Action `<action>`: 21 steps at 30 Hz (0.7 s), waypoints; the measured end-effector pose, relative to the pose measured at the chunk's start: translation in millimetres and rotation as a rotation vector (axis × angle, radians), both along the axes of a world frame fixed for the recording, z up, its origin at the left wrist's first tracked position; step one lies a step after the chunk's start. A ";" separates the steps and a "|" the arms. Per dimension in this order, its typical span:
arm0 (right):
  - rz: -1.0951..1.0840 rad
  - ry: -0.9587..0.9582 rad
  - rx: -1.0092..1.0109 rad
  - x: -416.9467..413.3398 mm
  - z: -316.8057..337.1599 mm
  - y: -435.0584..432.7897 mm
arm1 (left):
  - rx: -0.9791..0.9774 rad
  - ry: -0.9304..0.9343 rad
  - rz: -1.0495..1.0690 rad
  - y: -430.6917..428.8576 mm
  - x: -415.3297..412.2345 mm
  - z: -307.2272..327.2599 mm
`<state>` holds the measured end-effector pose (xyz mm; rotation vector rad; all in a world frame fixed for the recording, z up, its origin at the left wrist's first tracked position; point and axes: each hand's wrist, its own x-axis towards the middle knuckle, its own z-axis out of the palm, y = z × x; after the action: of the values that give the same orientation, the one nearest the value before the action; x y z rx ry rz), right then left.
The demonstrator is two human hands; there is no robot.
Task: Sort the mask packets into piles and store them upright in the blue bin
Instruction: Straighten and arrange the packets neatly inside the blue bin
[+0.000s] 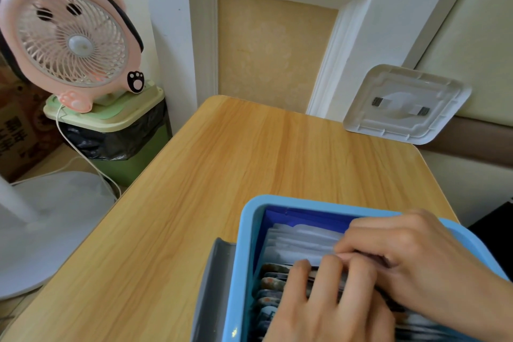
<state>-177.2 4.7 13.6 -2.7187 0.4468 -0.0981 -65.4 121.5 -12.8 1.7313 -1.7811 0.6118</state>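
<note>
A blue bin (244, 233) sits at the near right of the wooden table. Inside it, mask packets stand upright in a row: white packets (302, 241) at the far end, darker patterned packets (270, 283) nearer to me. Both hands are inside the bin on top of the packets. My left hand (330, 302) rests fingers-down on the patterned packets. My right hand (416, 261) comes in from the right, its fingers curled against the packet tops where white meets patterned. The hands hide the bin's right half.
A grey tray edge (213, 280) lies against the bin's left side. A white square lid (405, 104) leans on the wall at the table's far right. Left of the table stand a green trash can (119, 130) topped by a pink fan (69, 36), with a white cable.
</note>
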 end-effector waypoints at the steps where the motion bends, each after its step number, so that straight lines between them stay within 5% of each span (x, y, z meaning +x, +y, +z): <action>1: -0.007 -0.051 -0.009 1.9 2.4 -0.7 | 0.031 0.030 0.006 -1.3 -1.8 5.3; 5: -0.030 -0.146 -0.275 13.1 34.2 7.1 | 0.064 -0.010 0.033 0.7 -1.9 7.2; 8: -0.050 -0.076 -0.186 15.8 37.3 6.8 | 0.052 0.023 -0.032 -2.2 -1.2 1.7; 11: -0.167 -0.216 0.029 12.3 41.4 2.6 | 0.087 0.058 -0.001 -8.2 3.9 -3.7; 15: -0.178 -0.201 -0.173 11.3 36.0 6.3 | 0.157 0.052 -0.065 -4.8 2.0 -3.8; 21: -0.160 -0.114 -0.156 13.4 38.6 4.4 | 0.117 -0.187 0.012 -3.3 5.0 -2.6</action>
<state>-163.8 9.1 52.3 -2.8057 0.6466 -0.3432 -60.5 118.2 -15.4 1.8147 -1.9701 0.7075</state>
